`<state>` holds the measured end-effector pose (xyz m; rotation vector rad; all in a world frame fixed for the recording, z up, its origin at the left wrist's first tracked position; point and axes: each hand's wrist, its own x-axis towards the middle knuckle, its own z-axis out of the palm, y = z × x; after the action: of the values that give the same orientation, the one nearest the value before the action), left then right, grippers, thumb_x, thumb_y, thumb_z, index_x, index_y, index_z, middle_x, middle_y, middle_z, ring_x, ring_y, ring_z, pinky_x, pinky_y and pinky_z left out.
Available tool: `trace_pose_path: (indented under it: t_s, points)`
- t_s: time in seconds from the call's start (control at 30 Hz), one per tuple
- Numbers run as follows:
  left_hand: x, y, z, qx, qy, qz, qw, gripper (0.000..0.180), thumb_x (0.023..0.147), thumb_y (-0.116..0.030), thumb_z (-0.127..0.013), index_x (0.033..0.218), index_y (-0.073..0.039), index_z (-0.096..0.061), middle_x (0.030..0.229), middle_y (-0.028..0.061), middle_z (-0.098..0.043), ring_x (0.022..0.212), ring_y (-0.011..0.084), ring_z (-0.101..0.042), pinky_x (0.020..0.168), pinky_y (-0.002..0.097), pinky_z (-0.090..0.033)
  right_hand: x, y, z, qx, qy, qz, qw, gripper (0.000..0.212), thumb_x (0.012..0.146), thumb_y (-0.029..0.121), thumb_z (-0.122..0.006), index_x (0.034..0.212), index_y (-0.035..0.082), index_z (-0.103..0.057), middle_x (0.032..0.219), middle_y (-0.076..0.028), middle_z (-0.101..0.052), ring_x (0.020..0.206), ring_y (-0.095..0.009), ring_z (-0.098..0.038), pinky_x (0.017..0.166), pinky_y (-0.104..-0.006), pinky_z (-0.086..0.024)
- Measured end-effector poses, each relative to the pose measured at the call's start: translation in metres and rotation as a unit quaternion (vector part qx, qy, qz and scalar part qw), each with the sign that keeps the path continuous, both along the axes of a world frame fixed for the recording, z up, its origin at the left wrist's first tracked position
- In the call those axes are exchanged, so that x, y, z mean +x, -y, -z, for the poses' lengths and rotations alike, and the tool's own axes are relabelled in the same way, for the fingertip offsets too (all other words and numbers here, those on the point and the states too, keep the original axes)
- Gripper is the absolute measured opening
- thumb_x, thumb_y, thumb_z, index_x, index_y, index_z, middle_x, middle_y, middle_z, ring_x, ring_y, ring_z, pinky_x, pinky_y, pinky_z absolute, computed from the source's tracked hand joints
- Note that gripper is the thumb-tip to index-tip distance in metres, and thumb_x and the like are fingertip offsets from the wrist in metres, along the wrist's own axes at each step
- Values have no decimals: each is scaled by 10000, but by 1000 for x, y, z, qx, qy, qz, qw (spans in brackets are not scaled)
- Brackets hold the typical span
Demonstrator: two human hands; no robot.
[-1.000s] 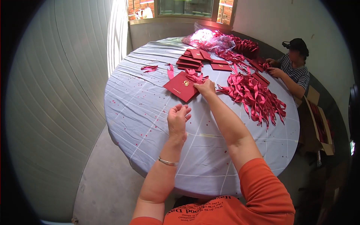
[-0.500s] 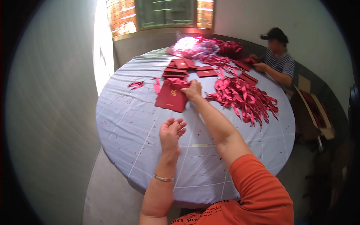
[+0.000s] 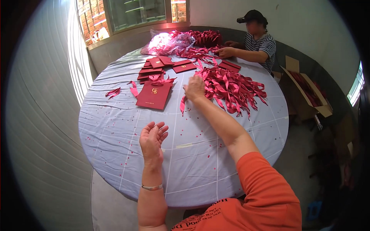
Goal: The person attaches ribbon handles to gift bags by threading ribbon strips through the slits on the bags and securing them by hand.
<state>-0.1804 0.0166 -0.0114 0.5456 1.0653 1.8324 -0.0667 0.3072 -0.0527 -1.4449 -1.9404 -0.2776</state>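
My right hand (image 3: 194, 88) is at the left edge of a heap of dark pink satin ribbons (image 3: 231, 89), with its fingers bent closed. A loose ribbon (image 3: 182, 106) hangs down from beneath those fingers; the grip itself is partly hidden. To its left lies a dark red paper gift bag (image 3: 152, 97) with a gold emblem and a ribbon bow at the top. My left hand (image 3: 153, 139) is raised over the near part of the table, palm turned up, loosely curled, fingers apart and holding nothing.
The round table (image 3: 115, 150) has a pale checked cloth dotted with red specks. Behind the bag are stacked red bags (image 3: 150, 71), then plastic-wrapped ribbon (image 3: 165, 43). A co-worker (image 3: 260, 46) sits at the far right, near an open carton (image 3: 304, 90). Loose ribbon (image 3: 113, 93) lies left.
My right hand has let go of the red gift bag and moved right to the ribbon heap. My left hand stays raised. The whole view has shifted.
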Motion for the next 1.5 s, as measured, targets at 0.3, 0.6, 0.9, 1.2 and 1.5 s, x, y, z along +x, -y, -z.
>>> trace_pose_path:
  t_s: [0.3, 0.6, 0.9, 1.2, 1.5]
  points:
    - [12, -2, 3, -22, -80, 55, 995, 322, 945, -101, -541, 1222, 38, -454, 1089, 179, -635, 912, 217, -675, 768, 287, -550, 128, 19, -7, -138, -97, 32, 985, 279, 827, 311, -701, 889, 41, -736, 787, -139, -714, 763, -256, -705, 691, -396, -542]
    - [19, -3, 16, -44, -206, 117, 971, 311, 906, -68, -579, 1183, 51, -497, 982, 142, -674, 806, 169, -679, 694, 253, -539, 163, 81, -13, -159, -92, -166, 969, 218, 841, 227, -667, 883, 23, -728, 710, -187, -660, 634, -279, -655, 628, -370, -494]
    - [21, -4, 34, -54, -530, 108, 839, 294, 856, -76, -596, 1108, 74, -570, 865, 152, -698, 760, 193, -677, 710, 313, -541, 163, 109, -9, -147, 63, -131, 978, 263, 805, 238, -693, 968, 33, -719, 994, -170, -644, 941, -334, -634, 847, -429, -494]
    - [17, -8, 38, -31, -598, 94, 795, 284, 839, -72, -582, 1090, 62, -589, 855, 171, -703, 743, 232, -681, 705, 336, -537, 193, 159, -6, -136, 85, -241, 957, 208, 844, 151, -634, 999, 16, -670, 1047, -173, -640, 971, -368, -618, 864, -451, -499]
    - [9, -13, 47, -29, -560, 117, 820, 270, 850, -52, -588, 1092, 70, -587, 836, 142, -695, 705, 177, -671, 653, 309, -542, 217, 202, 14, -68, 10, -225, 972, 239, 842, 141, -618, 1048, 31, -668, 1184, -177, -628, 1125, -343, -577, 964, -448, -448]
